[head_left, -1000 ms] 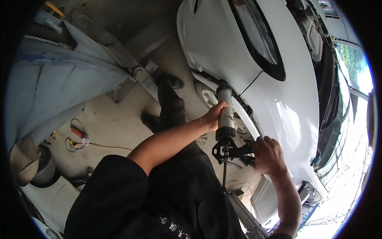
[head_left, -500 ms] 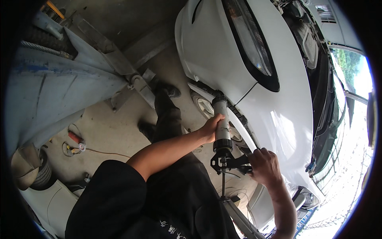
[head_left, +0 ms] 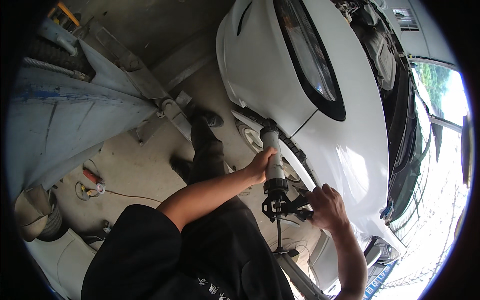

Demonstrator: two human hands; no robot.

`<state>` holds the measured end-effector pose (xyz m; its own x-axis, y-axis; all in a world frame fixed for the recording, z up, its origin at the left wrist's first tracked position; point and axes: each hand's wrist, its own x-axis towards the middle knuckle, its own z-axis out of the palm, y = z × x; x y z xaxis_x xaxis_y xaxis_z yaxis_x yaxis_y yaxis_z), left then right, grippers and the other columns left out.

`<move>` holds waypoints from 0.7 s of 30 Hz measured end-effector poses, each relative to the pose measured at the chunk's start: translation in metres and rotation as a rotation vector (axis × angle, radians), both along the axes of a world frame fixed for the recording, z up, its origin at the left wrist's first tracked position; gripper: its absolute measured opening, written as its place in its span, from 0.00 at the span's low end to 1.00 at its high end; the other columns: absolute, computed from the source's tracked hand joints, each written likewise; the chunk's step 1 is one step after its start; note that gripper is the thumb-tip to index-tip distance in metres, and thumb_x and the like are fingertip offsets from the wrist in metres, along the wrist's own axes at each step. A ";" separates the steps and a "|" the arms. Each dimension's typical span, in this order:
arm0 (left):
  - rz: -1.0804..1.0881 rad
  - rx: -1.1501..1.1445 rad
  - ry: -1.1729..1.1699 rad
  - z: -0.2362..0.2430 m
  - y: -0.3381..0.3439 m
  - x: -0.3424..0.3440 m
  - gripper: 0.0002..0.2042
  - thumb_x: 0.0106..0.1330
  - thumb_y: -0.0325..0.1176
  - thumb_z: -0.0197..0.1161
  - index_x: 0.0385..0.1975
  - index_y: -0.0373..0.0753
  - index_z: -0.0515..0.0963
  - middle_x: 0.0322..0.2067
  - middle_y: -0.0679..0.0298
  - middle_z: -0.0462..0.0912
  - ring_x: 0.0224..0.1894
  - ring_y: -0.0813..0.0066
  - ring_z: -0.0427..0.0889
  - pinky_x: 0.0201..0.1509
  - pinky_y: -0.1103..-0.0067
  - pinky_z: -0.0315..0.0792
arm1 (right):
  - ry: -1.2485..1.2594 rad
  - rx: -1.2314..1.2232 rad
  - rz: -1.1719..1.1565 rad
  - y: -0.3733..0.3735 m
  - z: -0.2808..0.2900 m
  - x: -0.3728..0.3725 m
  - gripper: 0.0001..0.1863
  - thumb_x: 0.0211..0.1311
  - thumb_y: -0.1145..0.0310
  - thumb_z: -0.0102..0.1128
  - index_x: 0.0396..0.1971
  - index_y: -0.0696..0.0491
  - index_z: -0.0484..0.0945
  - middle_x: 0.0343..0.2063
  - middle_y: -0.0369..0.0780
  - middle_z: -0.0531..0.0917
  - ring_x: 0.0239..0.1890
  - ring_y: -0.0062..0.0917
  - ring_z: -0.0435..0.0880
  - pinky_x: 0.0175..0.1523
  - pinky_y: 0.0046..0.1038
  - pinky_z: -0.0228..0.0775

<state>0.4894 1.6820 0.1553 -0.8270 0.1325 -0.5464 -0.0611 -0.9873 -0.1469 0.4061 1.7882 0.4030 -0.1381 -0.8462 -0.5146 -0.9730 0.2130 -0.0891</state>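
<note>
My left hand (head_left: 261, 166) is wrapped around the grey barrel of a caulking gun (head_left: 275, 165). Its black nose end points away from me, to the edge of the white car's wheel arch (head_left: 295, 156). My right hand (head_left: 327, 206) grips the gun's black handle, and the trigger is mostly hidden by the fingers. A thin plunger rod (head_left: 279, 235) sticks out behind the handle towards me. A white strip along the arch stands off the body, with a dark gap showing between them. Whether the nozzle touches that gap cannot be seen.
A car wheel (head_left: 251, 138) sits below the arch. The headlight (head_left: 312, 60) lies ahead, with the exposed engine bay (head_left: 375, 55) on the right. To the left stand a grey-blue lift post (head_left: 75, 110) and its arm (head_left: 175, 120). An angle grinder (head_left: 92, 176) with a cord lies on the floor.
The whole view has shifted slightly. The caulking gun and both hands have moved a little to the left and stay near the wheel arch. Both grips are kept.
</note>
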 end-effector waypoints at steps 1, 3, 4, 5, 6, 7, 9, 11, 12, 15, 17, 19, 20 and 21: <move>-0.002 0.008 0.004 0.001 0.000 0.000 0.18 0.62 0.42 0.54 0.43 0.37 0.62 0.31 0.57 0.73 0.31 0.62 0.78 0.41 0.65 0.76 | 0.007 0.002 0.007 0.001 0.001 0.000 0.22 0.31 0.64 0.72 0.31 0.53 0.76 0.28 0.37 0.75 0.34 0.31 0.74 0.38 0.32 0.72; 0.007 0.024 0.023 0.000 0.000 0.001 0.18 0.62 0.42 0.55 0.43 0.37 0.61 0.31 0.57 0.73 0.31 0.62 0.78 0.41 0.65 0.76 | 0.017 0.004 0.025 0.001 0.001 0.000 0.20 0.31 0.64 0.71 0.29 0.53 0.76 0.26 0.37 0.75 0.32 0.31 0.74 0.37 0.32 0.72; 0.014 0.033 0.039 -0.003 0.001 0.000 0.18 0.61 0.42 0.55 0.43 0.37 0.61 0.31 0.57 0.73 0.31 0.61 0.78 0.41 0.64 0.76 | 0.018 -0.012 0.027 0.002 0.000 0.000 0.22 0.28 0.65 0.72 0.30 0.52 0.76 0.26 0.37 0.74 0.32 0.31 0.74 0.36 0.32 0.71; 0.020 0.043 0.055 -0.002 0.001 0.000 0.18 0.61 0.41 0.55 0.44 0.37 0.61 0.31 0.57 0.73 0.31 0.61 0.78 0.41 0.64 0.76 | 0.019 -0.029 0.028 0.004 0.000 0.000 0.24 0.24 0.66 0.72 0.30 0.52 0.77 0.25 0.36 0.74 0.31 0.31 0.73 0.36 0.32 0.70; 0.017 0.051 0.055 -0.002 0.001 0.001 0.19 0.61 0.41 0.55 0.44 0.37 0.60 0.31 0.56 0.73 0.31 0.61 0.78 0.41 0.64 0.76 | 0.019 -0.045 0.028 0.005 -0.001 0.000 0.26 0.21 0.66 0.73 0.31 0.52 0.78 0.25 0.36 0.73 0.30 0.31 0.73 0.35 0.32 0.70; 0.015 0.058 0.056 -0.002 0.001 0.001 0.19 0.61 0.41 0.55 0.44 0.37 0.60 0.31 0.56 0.73 0.32 0.61 0.78 0.41 0.64 0.76 | 0.014 -0.050 0.026 0.005 0.000 -0.001 0.26 0.20 0.67 0.73 0.31 0.52 0.78 0.24 0.36 0.73 0.30 0.31 0.73 0.35 0.32 0.70; 0.009 0.079 0.052 -0.002 0.003 -0.001 0.20 0.61 0.42 0.55 0.45 0.37 0.59 0.31 0.56 0.73 0.32 0.61 0.78 0.42 0.64 0.76 | 0.008 -0.059 0.018 0.002 0.006 -0.001 0.26 0.19 0.67 0.73 0.30 0.52 0.78 0.24 0.36 0.73 0.29 0.30 0.73 0.33 0.32 0.69; 0.008 0.101 0.038 -0.002 0.007 -0.003 0.20 0.61 0.42 0.56 0.45 0.37 0.59 0.32 0.56 0.73 0.32 0.61 0.78 0.42 0.64 0.76 | -0.011 -0.055 0.015 0.003 0.011 -0.003 0.25 0.19 0.68 0.72 0.29 0.52 0.78 0.24 0.36 0.73 0.29 0.30 0.73 0.32 0.31 0.69; 0.010 0.093 0.047 -0.001 0.009 -0.003 0.20 0.61 0.42 0.56 0.45 0.37 0.59 0.32 0.56 0.73 0.32 0.61 0.78 0.42 0.64 0.76 | -0.020 -0.053 0.015 0.003 0.013 -0.005 0.25 0.19 0.69 0.72 0.29 0.52 0.78 0.23 0.36 0.73 0.29 0.30 0.73 0.32 0.31 0.69; 0.016 0.053 0.060 0.009 0.016 -0.004 0.21 0.61 0.43 0.56 0.47 0.37 0.58 0.33 0.56 0.73 0.34 0.60 0.78 0.44 0.62 0.76 | -0.015 -0.039 -0.002 0.011 0.021 -0.009 0.26 0.18 0.70 0.71 0.30 0.51 0.78 0.25 0.36 0.74 0.30 0.30 0.74 0.33 0.32 0.69; -0.016 0.046 0.063 0.015 0.016 -0.005 0.22 0.61 0.43 0.56 0.47 0.38 0.58 0.34 0.56 0.73 0.35 0.60 0.79 0.45 0.62 0.76 | 0.000 -0.020 -0.022 0.010 0.029 -0.010 0.27 0.18 0.71 0.71 0.31 0.51 0.77 0.26 0.36 0.75 0.30 0.31 0.74 0.35 0.33 0.69; -0.036 0.041 0.087 0.019 0.018 -0.008 0.22 0.62 0.42 0.56 0.48 0.38 0.57 0.34 0.56 0.73 0.36 0.59 0.79 0.46 0.61 0.76 | 0.011 -0.002 -0.047 0.014 0.033 -0.009 0.30 0.16 0.72 0.70 0.34 0.51 0.77 0.30 0.36 0.77 0.33 0.31 0.75 0.39 0.33 0.68; -0.044 0.035 0.080 0.020 0.020 -0.009 0.21 0.62 0.42 0.55 0.47 0.38 0.58 0.34 0.56 0.73 0.36 0.59 0.79 0.46 0.61 0.76 | 0.004 -0.012 -0.051 0.015 0.035 -0.010 0.30 0.16 0.73 0.70 0.34 0.51 0.77 0.31 0.36 0.77 0.34 0.32 0.75 0.40 0.33 0.69; -0.053 0.029 0.072 0.021 0.023 -0.011 0.21 0.62 0.42 0.55 0.47 0.37 0.58 0.34 0.56 0.73 0.36 0.59 0.79 0.46 0.60 0.76 | -0.003 -0.023 -0.056 0.015 0.038 -0.010 0.30 0.17 0.73 0.70 0.35 0.51 0.77 0.32 0.36 0.77 0.35 0.32 0.75 0.41 0.33 0.69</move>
<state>0.4787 1.7048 0.1763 -0.8555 0.1920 -0.4809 -0.1245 -0.9777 -0.1690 0.3960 1.8027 0.4406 -0.1836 -0.8490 -0.4955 -0.9594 0.2645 -0.0976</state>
